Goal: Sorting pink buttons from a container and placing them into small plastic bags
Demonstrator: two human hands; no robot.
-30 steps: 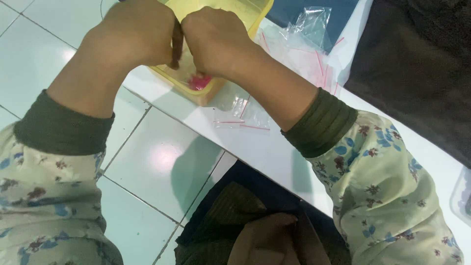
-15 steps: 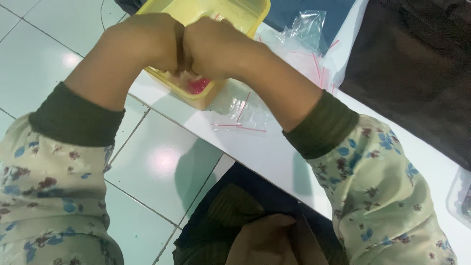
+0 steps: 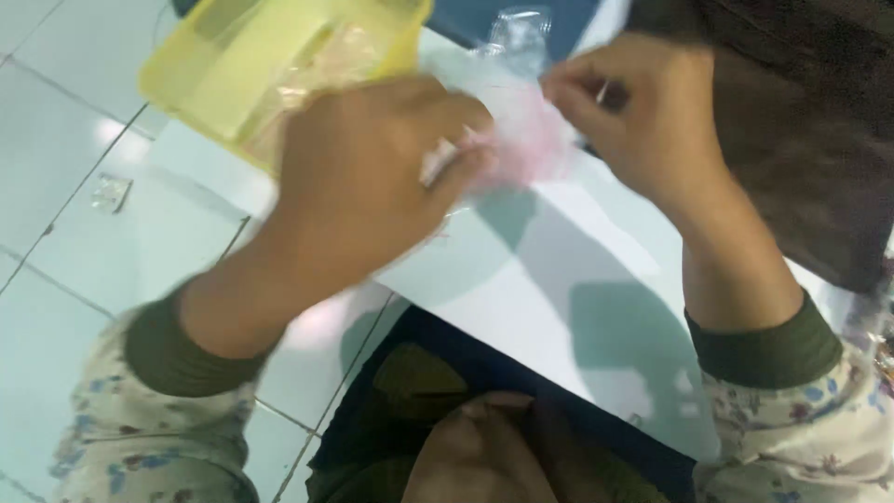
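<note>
Left hand: your left hand (image 3: 372,177) pinches the clear plastic bag (image 3: 526,140).
Right hand: your right hand (image 3: 643,121) pinches its far edge.
Behind: yellow container (image 3: 270,65) on the white counter (image 3: 559,307).

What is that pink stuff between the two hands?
In the head view, a blurred pink thing inside thin clear plastic stretches from the left hand to the right hand, over the white table. What it is cannot be told.
</note>
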